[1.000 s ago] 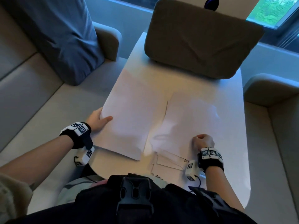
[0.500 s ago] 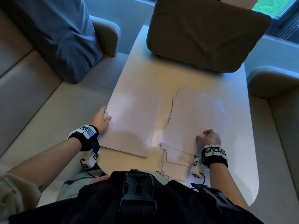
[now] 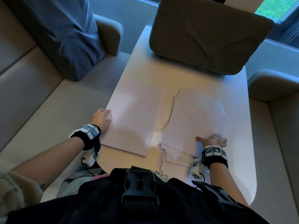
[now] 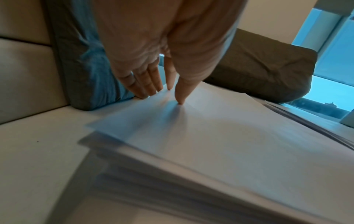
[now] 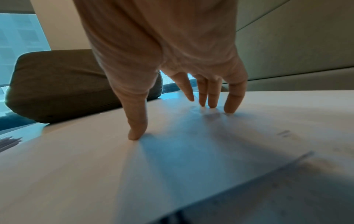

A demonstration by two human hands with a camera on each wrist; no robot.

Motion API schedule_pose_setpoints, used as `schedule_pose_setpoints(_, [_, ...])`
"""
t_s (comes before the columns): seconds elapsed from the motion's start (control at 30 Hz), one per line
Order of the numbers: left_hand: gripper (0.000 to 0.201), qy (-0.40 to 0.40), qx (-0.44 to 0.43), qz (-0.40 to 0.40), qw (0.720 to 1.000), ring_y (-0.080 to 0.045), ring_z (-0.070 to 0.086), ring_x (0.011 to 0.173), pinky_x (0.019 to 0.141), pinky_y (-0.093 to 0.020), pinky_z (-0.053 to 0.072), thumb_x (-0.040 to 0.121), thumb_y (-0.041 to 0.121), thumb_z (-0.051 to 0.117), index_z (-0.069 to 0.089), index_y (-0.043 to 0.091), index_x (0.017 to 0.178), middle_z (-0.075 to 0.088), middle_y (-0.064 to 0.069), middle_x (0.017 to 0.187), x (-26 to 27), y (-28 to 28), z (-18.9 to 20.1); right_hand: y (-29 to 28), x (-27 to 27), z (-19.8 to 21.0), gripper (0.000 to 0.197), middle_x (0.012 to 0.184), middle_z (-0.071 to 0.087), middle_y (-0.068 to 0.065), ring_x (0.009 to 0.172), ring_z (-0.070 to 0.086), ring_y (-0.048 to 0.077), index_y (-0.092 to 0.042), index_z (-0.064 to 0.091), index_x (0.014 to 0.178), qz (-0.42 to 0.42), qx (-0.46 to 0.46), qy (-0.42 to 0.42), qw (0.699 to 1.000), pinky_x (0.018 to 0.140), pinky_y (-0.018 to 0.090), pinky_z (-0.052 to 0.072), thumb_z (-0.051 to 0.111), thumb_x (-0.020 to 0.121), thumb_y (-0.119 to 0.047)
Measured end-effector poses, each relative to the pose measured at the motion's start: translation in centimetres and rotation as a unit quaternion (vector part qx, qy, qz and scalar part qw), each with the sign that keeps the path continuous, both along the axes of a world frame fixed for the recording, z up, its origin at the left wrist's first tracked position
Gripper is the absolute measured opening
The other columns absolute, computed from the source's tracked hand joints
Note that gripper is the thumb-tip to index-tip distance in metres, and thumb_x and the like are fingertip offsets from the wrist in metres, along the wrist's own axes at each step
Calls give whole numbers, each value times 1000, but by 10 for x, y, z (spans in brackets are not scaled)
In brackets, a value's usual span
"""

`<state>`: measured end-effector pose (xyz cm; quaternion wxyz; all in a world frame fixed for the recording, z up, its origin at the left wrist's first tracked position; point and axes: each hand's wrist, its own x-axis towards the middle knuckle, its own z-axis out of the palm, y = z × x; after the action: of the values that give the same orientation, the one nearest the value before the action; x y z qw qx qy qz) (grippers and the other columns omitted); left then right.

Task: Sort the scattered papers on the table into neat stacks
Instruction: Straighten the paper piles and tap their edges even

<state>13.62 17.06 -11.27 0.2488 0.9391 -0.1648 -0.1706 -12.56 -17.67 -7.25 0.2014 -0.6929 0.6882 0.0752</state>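
Both flat, gripping nothing: left hand (image 3: 102, 118) edging the squared white paper stack (image 3: 134, 117), right hand (image 3: 213, 140) pressing fanned white paper sheets (image 3: 194, 117) beneath it. We fear pushing shifts only top sheets.

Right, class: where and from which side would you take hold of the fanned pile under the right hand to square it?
Probably its two long edges, one hand from each side. The fanned pile lies flat on the table, sheets stepping out at the near end; the right hand only presses on top with straight fingers. Side grips let it be stood up and tapped level.
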Motion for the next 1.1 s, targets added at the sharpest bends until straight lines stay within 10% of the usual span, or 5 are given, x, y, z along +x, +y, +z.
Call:
schedule_pose_setpoints(0.27, [35, -52, -25, -27, 998, -33, 52, 115, 100, -39, 38, 76, 11, 72, 67, 3, 110, 54, -10, 130, -17, -2, -6, -10, -8, 6, 107, 135, 35, 25, 127, 36, 42, 2, 36, 130, -53, 50, -1, 997, 99, 54, 42, 89, 52, -48])
schedule_pose_setpoints(0.5, [39, -41, -21, -19, 999, -31, 50, 118, 102, -35, 33, 77, 15, 73, 66, 3, 113, 53, -9, 132, -18, -3, -6, -36, -14, -24, 118, 106, 59, 22, 102, 58, 44, -4, 39, 103, -74, 74, -69, 992, 77, 60, 53, 93, 9, -50])
schedule_pose_setpoints(0.63, [35, -44, -17, -17, 999, -30, 51, 116, 100, -37, 35, 76, 16, 73, 68, 9, 110, 53, -7, 130, -18, -5, -6, -23, -11, -9, 116, 109, 58, 20, 105, 55, 42, -5, 45, 105, -53, 70, -65, 994, 80, 58, 53, 92, 10, -51])
schedule_pose_setpoints(0.77, [32, -78, 2, -12, 997, -28, 51, 113, 92, -40, 39, 76, 12, 69, 68, 19, 107, 53, 0, 127, -29, -13, 7, -6, -7, 20, 95, 123, 36, 19, 120, 38, 44, -7, 42, 116, -49, 57, -30, 997, 87, 60, 47, 93, 44, -41])
schedule_pose_setpoints(1.1, [25, -46, -88, -218, 971, -15, 49, 114, 102, -35, 37, 79, 12, 60, 67, 22, 101, 53, 6, 123, -83, -79, 25, -7, -9, 17, 91, 125, 47, 21, 125, 35, 39, -10, 37, 123, -12, 18, -37, 999, 98, 56, 40, 90, 54, -40])
